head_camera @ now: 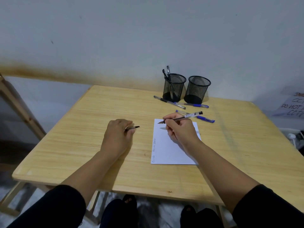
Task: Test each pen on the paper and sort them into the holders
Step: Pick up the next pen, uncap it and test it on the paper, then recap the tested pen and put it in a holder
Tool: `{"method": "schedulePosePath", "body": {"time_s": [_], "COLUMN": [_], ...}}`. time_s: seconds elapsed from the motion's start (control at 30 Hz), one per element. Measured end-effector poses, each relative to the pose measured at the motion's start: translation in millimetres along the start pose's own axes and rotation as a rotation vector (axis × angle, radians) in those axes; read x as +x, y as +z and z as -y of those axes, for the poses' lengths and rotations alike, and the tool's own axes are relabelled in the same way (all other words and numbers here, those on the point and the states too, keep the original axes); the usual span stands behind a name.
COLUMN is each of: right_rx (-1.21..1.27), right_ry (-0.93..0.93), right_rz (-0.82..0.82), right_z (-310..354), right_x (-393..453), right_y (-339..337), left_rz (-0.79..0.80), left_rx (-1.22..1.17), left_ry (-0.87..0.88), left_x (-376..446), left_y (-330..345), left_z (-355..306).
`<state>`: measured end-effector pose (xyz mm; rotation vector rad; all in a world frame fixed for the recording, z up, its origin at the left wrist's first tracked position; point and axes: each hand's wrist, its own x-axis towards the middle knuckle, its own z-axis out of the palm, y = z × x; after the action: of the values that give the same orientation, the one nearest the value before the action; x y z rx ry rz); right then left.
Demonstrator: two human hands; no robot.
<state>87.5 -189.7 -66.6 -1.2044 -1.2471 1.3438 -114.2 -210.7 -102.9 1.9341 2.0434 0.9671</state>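
A black pen [181, 118] is pinched in the right hand [179, 129], tip poised over the paper [174, 153] for testing — its cap [132, 128] is gripped by the left hand [117, 135], kept ready nearby.

Light wooden table [82, 145], white paper [167, 152], two mesh holders [196, 90], three loose pens [169, 102] near them

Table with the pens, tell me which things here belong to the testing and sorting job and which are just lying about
Part of the job:
pen in the right hand
pen cap in the left hand
paper
left holder with pens
right holder
loose pens on the table

Just lying about:
printed sign by the wall
wooden frame at the far left
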Motion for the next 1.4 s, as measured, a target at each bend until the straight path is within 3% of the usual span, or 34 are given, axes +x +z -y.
{"method": "schedulePosePath", "body": {"time_s": [0.13, 0.27, 0.57, 0.77, 1.07, 1.4], "right_rx": [0.066, 0.012, 0.038, 0.023, 0.062, 0.055], "right_ry": [0.039, -0.049, -0.152, -0.168, -0.177, -0.186], "right_rz": [0.015, 0.066, 0.099, 0.145, 0.156, 0.188], "right_z": [6.8, 14.3, 41.1, 53.0, 52.4, 48.3], "right_x": [-0.8, -2.6, -21.4, -36.4, -56.4, -67.1], "right_y": [1.3, 2.3, 4.7, 2.4, 4.4, -2.3], "left_rz": [0.018, 0.008, -0.006, 0.015, -0.082, -0.027], "left_rx": [-0.026, -0.321, -0.588, -0.622, -0.511, -0.483], "left_ry": [0.002, -0.080, -0.077, -0.006, 0.044, 0.103], "left_x": [4.7, 1.1, -9.2, -20.1, -35.8, -38.4], "left_y": [-5.0, -14.7, -32.9, -45.2, -46.4, -51.9], "left_z": [-8.6, -26.3, -59.6, -76.0, -84.4, -87.7]}}
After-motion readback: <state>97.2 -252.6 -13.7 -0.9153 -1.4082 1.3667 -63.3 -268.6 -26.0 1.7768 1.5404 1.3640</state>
